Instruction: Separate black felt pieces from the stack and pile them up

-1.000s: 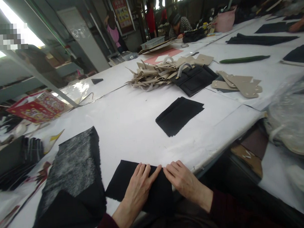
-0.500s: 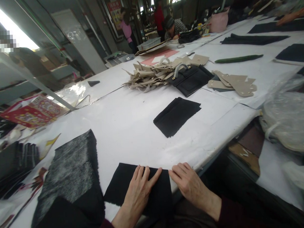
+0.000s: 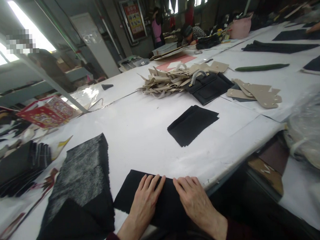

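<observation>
A folded piece of black cloth [image 3: 128,187] lies at the near edge of the table, its lower part hanging in shadow toward my body. My left hand [image 3: 146,198] rests flat on its middle, fingers stretched toward the fold at the top. On the cloth's right part lies my right hand [image 3: 194,200], fingers slightly bent and close together, tips near the same top edge. Both thumbs are mostly hidden. Left of the hands is a larger stack of black cloth [image 3: 80,183] with a greyish fuzzy face. Farther ahead sits a small pile of black cloth pieces [image 3: 193,125].
Beige cut pieces [image 3: 163,81] are heaped beyond, with a black handbag [image 3: 210,86] against them. A cucumber [image 3: 262,67] and more beige pieces [image 3: 259,91] lie right. The table edge [image 3: 243,158] slants by my right. Other people work around the table.
My right hand has moved left from the cloth's right corner onto the cloth, closer to my left hand. My left fingers have drawn together. The view has shifted slightly left.
</observation>
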The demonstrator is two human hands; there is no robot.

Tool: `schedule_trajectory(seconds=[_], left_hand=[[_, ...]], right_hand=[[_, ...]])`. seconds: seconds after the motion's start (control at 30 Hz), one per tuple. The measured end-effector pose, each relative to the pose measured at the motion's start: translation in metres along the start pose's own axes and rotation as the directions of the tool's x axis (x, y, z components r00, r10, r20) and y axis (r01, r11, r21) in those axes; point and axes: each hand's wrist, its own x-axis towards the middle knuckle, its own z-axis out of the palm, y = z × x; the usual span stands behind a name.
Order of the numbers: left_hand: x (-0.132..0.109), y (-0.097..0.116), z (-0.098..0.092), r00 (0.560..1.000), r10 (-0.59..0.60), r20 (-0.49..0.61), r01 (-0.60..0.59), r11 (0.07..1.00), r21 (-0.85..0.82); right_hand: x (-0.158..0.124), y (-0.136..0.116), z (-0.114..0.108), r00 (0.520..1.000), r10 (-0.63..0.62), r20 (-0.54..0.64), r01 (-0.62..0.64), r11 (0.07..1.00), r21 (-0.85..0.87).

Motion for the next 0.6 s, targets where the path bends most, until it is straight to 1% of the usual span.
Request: schedule_trajectory(seconds=[0.13, 0.23, 0.3, 0.37, 0.43, 0.53, 0.6], left_hand=[[-0.013, -0.025, 0.002, 0.998, -0.067, 0.006, 0.067, 0.997, 0.045], [-0.019, -0.049, -0.001, 0.99, -0.133, 0.047, 0.129, 0.988, 0.079], [-0.02, -0.063, -0.005, 0.979, -0.186, 0.079, 0.18, 0.981, 0.075], [-0.016, -0.074, -0.012, 0.966, -0.235, 0.106, 0.234, 0.972, 0.02], [-0.008, -0.079, -0.019, 0.951, -0.288, 0.116, 0.298, 0.951, -0.081], [0.005, -0.08, -0.027, 0.924, -0.355, 0.14, 0.379, 0.896, -0.231], [0.011, -0.078, -0.029, 0.924, -0.339, 0.176, 0.378, 0.876, -0.299]], right_hand=[[0.001, 0.001, -0.002, 1.0, -0.029, 0.009, 0.029, 0.999, -0.039], [0.001, 0.001, -0.003, 0.999, -0.037, 0.014, 0.038, 0.998, -0.043], [0.001, 0.001, -0.004, 0.999, -0.034, 0.014, 0.035, 0.999, -0.037], [0.002, 0.001, -0.007, 1.0, -0.021, 0.013, 0.021, 1.0, -0.019], [0.005, 0.001, -0.01, 1.0, 0.006, 0.008, -0.007, 1.0, 0.022], [0.016, 0.002, -0.016, 0.998, 0.06, -0.006, -0.059, 0.992, 0.115], [0.025, 0.003, -0.015, 0.997, 0.073, -0.025, -0.068, 0.984, 0.165]])
